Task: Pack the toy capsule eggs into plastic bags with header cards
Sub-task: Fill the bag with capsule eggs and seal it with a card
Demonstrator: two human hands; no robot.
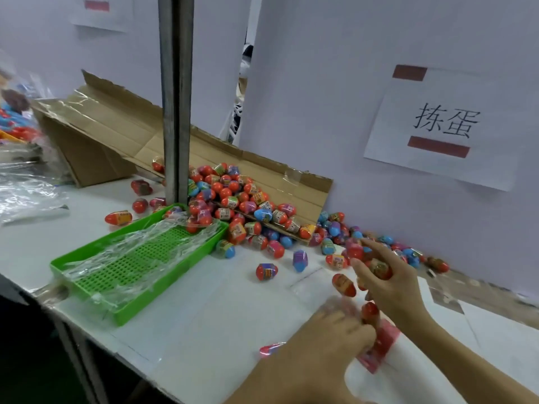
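- At the far left of the frame lies a heap of clear plastic bags [26, 182] on the white table [204, 301].
- A bent cardboard sheet [116, 132] leans on the wall in the upper left.
- In the lower left middle sits a green tray [87, 290] with crinkly clear plastic in it.
- A grey metal post [176, 97] stands just behind the tray.
- A big pile of toy eggs [233, 205] fills the middle, red, blue and purple, some touching the tray's far corner.
- In the lower middle, the left hand [329, 336] has curled fingers that pinch the mouth of a clear bag with a red header card [379, 348].
- Just above it, the right hand [388, 278] holds a few eggs [379, 268] in its curled fingers, over the bag.
- On the wall at the upper right hangs a white paper sign [443, 126].
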